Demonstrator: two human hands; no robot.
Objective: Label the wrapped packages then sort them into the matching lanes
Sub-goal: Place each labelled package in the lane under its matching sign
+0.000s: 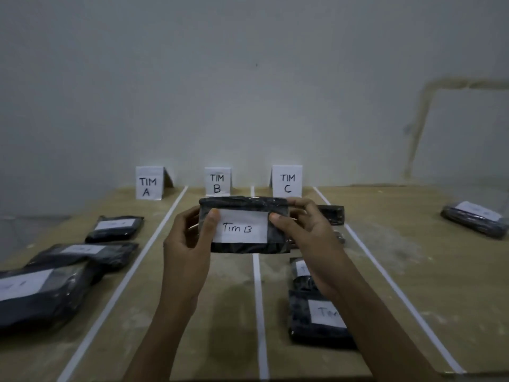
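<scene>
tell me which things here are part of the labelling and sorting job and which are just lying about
Part of the job:
held package with its label
left hand, right hand
Tim A sign, Tim B sign, Tim C sign
white lane lines
sorted packages
package at far right

Lying about:
nothing that shows

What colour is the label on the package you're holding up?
White, with "Tim B" handwritten in dark ink, on the held package; its label shows clearly in the head view.

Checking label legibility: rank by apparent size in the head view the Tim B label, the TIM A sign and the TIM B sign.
1. Tim B label, largest, though nearest the camera.
2. TIM A sign.
3. TIM B sign, slightly smaller, bottom hidden behind the held package.
</scene>
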